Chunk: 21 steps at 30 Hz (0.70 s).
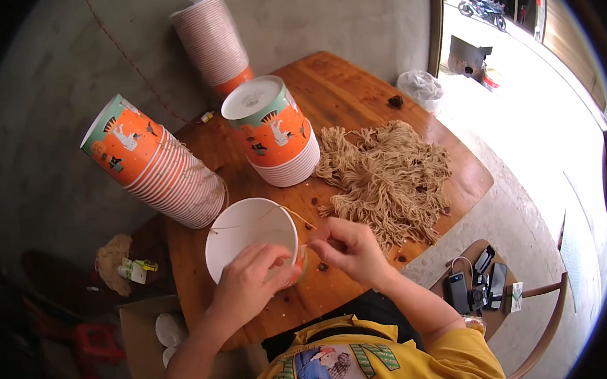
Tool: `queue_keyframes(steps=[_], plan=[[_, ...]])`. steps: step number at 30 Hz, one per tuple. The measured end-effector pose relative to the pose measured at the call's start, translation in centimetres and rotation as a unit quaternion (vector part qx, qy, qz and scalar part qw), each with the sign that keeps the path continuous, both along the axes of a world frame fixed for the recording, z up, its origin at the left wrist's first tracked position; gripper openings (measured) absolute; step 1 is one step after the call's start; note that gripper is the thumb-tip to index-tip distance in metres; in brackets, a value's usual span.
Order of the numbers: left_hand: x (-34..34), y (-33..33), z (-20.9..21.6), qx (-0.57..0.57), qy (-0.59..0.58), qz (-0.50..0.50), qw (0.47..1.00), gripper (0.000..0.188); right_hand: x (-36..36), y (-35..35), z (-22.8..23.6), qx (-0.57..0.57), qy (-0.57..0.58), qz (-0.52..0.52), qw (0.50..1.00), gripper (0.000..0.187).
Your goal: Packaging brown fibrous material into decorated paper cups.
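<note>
A white-lined paper bucket (240,230) lies tipped on the table in front of me, its open mouth toward me. My left hand (256,274) is closed over its near rim, thumb and fingers by the bucket's right side. A thin tan cord (292,213) crosses the bucket's mouth from the left rim and curves to the right. My right hand (351,252) is closed in a pinch beside the right rim, with the cord at its fingertips; the exact grip point is too small to see well. A heap of loose tan cords (392,178) lies beyond my right hand.
Behind the bucket stand an upside-down stack of orange buckets (276,132), a leaning stack (158,163) to the left and a wrapped tall stack (210,40) by the wall. The wooden table (339,85) ends at right; a stool with phones (483,283) stands beside it.
</note>
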<state>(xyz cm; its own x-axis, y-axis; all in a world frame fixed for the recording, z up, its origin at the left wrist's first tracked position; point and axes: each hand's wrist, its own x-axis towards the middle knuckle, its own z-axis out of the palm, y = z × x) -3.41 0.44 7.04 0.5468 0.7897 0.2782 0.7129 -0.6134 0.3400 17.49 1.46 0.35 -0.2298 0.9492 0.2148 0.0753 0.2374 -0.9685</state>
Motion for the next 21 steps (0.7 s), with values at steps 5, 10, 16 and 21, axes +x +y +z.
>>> queue_keyframes(steps=[5,10,16,21], plan=[[-1.2,-1.3,-1.2,-0.25,-0.092,0.096,0.959,0.029,-2.7,-1.7,-3.2,0.146,0.001,-0.093,0.985,0.01],[-1.6,-0.9,0.3,-0.232,-0.133,0.097,0.959,0.033,-4.7,-0.9,-3.4,0.213,-0.024,-0.114,0.97,0.014],[-2.2,-1.1,0.2,-0.239,-0.151,0.1,0.954,0.037,-5.8,-0.6,-3.2,0.262,-0.046,-0.117,0.957,0.018],[-2.1,-1.0,0.3,-0.268,-0.161,0.107,0.944,0.039,-6.1,-0.6,-3.0,0.282,-0.071,-0.131,0.948,0.019]])
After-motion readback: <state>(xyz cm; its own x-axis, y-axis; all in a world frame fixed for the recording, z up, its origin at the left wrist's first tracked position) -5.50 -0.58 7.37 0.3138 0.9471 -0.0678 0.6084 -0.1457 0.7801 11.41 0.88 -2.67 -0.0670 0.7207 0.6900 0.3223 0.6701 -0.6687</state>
